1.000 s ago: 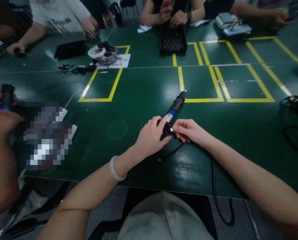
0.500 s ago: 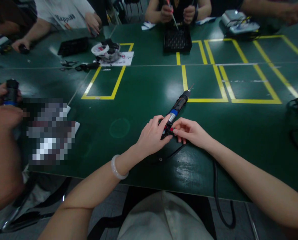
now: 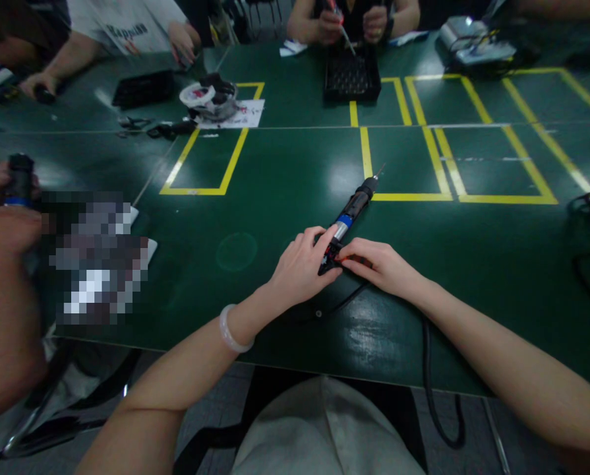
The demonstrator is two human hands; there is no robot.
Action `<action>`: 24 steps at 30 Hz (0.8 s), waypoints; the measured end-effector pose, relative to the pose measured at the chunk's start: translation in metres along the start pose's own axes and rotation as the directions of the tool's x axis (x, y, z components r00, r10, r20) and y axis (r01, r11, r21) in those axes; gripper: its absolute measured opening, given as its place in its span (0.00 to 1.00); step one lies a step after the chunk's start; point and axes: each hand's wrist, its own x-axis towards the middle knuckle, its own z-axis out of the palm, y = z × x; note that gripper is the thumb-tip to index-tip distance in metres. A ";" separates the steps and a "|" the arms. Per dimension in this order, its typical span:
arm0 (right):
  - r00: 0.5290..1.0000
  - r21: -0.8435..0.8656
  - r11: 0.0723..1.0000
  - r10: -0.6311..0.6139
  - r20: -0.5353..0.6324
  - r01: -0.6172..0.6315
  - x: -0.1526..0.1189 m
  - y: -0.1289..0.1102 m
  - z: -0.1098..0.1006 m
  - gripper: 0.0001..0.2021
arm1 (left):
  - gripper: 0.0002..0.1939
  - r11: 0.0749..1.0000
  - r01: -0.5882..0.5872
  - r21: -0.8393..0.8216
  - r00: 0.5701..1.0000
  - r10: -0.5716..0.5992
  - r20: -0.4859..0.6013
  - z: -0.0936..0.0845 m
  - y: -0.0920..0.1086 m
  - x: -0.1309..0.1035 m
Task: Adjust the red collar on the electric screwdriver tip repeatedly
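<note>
The left hand has its grip closed around the rear of a screwdriver-like tool, apparently resting on the bench; the right hand pinches a small orange-red piece at that end. The rear looks opened up and not yet closed, so work there seems midway. Farther out come a silver section, a blue band, a dark body and a thin tip near yellow tape

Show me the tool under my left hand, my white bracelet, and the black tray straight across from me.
Tool (image 3: 356,202): head view, on its dark barrel.
White bracelet (image 3: 223,326): head view, on the band itself.
Black tray (image 3: 353,95): head view, on its near wall.
</note>
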 end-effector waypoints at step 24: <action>0.996 -0.018 0.997 0.072 -0.048 -0.073 0.002 0.002 0.005 0.04 | 0.40 1.000 0.002 -0.004 1.000 -0.002 -0.006 0.001 0.000 0.001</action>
